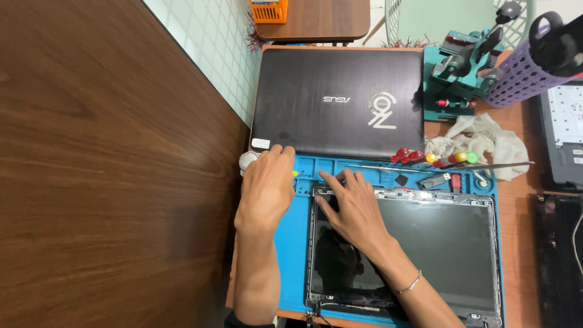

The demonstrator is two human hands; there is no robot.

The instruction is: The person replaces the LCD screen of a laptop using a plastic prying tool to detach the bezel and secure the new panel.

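right hand (355, 209) on bare screen panel (437, 243), left hand (265, 188) over blue mat (291, 243)

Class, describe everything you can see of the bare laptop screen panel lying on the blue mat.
The screen panel is a dark, glossy rectangle in a thin silver metal frame with small mounting tabs along its edges. It lies flat, face up, on the blue work mat, in front of a closed dark laptop. Its glass reflects the person. The right hand rests on its upper left corner, fingers spread over the frame edge. The left hand is off the panel, on the mat's tray section.
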